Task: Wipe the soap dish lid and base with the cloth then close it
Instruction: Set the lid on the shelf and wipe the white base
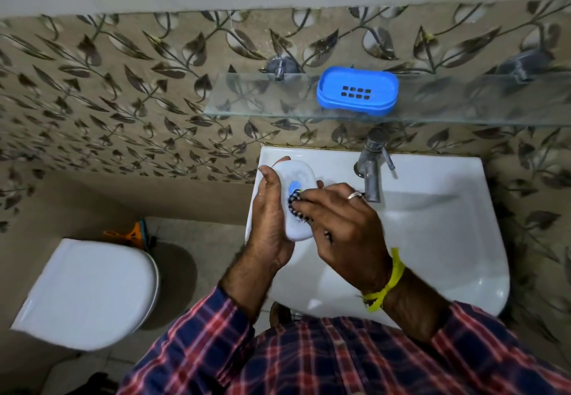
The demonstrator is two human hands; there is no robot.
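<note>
I stand at a white sink point(432, 240), looking down at my hands. My left hand point(268, 218) cups the white soap dish lid point(298, 175), thumb over its left edge and fingertips showing past the far and right edges, tilting it up so I can work on its face. Just to its right, my right hand point(343, 224) curls round a small bunched cloth point(295, 201), dark and white checked, pressing it against the middle of the lid. The lid lies between both hands, over the sink's left rim. Farther and to the right, well apart, the blue soap dish base point(357, 90) sits open on a glass shelf point(262, 101), above the tap point(370, 166). I judge it still needs wiping.
</note>
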